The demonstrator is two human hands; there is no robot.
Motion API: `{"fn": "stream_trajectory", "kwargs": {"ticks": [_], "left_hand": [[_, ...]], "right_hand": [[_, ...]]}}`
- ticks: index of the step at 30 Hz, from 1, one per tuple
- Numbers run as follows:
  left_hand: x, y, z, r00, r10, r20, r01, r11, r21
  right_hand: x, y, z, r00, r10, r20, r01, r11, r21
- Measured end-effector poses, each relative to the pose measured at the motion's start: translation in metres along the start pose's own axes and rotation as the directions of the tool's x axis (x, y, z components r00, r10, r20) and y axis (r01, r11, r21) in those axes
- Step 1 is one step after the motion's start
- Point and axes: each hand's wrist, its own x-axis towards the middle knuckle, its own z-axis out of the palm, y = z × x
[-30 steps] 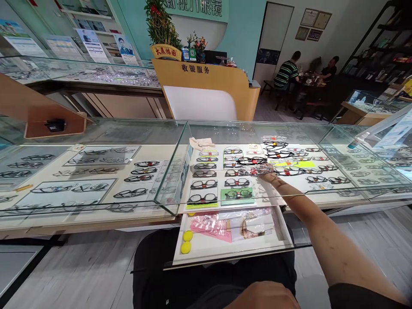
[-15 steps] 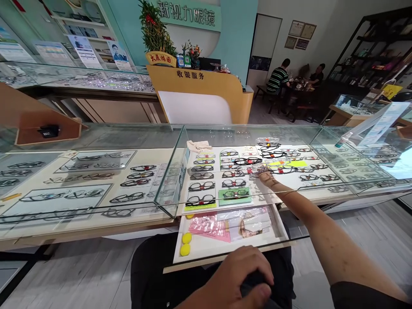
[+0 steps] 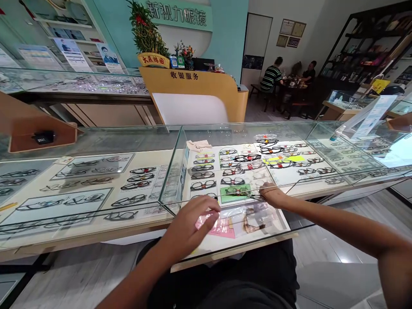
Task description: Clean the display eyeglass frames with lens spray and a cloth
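1. Now your right hand [image 3: 272, 195] has drawn back toward you from the farther rows, fingertips seemingly closed on a pair of glasses [image 3: 256, 197] at its left side; so that pair looks separated from the rows.
2. Your left hand [image 3: 189, 223] has risen from your lap over the drawer [image 3: 222, 244], fingers half curled and apart, with nothing visible in it.
3. Counting: one pair at your right hand; one green card [image 3: 225, 198] between and beyond your hands, bearing one frame [image 3: 236, 191]; one pink packet [image 3: 222, 229] just beside your left hand; one cloth [image 3: 199, 146] well beyond it.
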Motion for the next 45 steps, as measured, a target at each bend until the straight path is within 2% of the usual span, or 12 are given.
{"fn": "stream_trajectory", "kwargs": {"ticks": [2,4,6,7,9,11,12,14,18,23,38,45], "left_hand": [[0.01,-0.012,-0.016,0.999,-0.025,-0.036,0.028,0.996,0.084],[0.022,-0.031,-0.031,0.994,-0.085,-0.07,0.096,0.98,0.172],[0.036,-0.058,-0.043,0.981,-0.156,-0.114,0.181,0.95,0.254],[0.043,-0.073,-0.047,0.973,-0.179,-0.145,0.215,0.935,0.284],[0.056,-0.105,-0.053,0.954,-0.211,-0.213,0.276,0.897,0.345],[0.066,-0.134,-0.055,0.926,-0.255,-0.279,0.346,0.868,0.355],[0.069,-0.145,-0.054,0.913,-0.264,-0.311,0.368,0.862,0.348],[0.071,-0.16,-0.053,0.895,-0.271,-0.353,0.392,0.856,0.336],[0.067,-0.168,-0.053,0.895,-0.251,-0.369,0.379,0.865,0.329],[0.065,-0.165,-0.055,0.898,-0.245,-0.365,0.371,0.868,0.33],[0.066,-0.163,-0.054,0.903,-0.248,-0.352,0.374,0.857,0.356],[0.066,-0.165,-0.051,0.905,-0.23,-0.359,0.364,0.856,0.368]], "right_hand": [[-0.025,-0.015,-0.007,0.998,-0.068,0.013,0.067,0.997,0.047],[-0.046,-0.031,-0.027,0.991,-0.13,-0.002,0.13,0.987,0.094],[-0.058,-0.043,-0.06,0.978,-0.197,-0.07,0.205,0.971,0.125],[-0.059,-0.046,-0.082,0.953,-0.256,-0.162,0.278,0.951,0.131],[-0.049,-0.045,-0.129,0.893,-0.275,-0.356,0.309,0.95,0.041],[-0.022,-0.035,-0.17,0.859,-0.212,-0.466,0.197,0.977,-0.081],[-0.003,-0.028,-0.185,0.859,-0.194,-0.473,0.147,0.98,-0.135],[0.038,-0.012,-0.201,0.897,-0.155,-0.414,0.062,0.971,-0.23],[0.112,0.011,-0.195,0.939,-0.107,-0.327,0.006,0.955,-0.296],[0.154,0.022,-0.174,0.955,-0.106,-0.278,0.012,0.948,-0.319],[0.167,0.046,-0.159,0.972,0.016,-0.236,-0.056,0.985,-0.163],[0.158,0.039,-0.158,0.949,0.044,-0.311,-0.09,0.987,-0.135]]}}
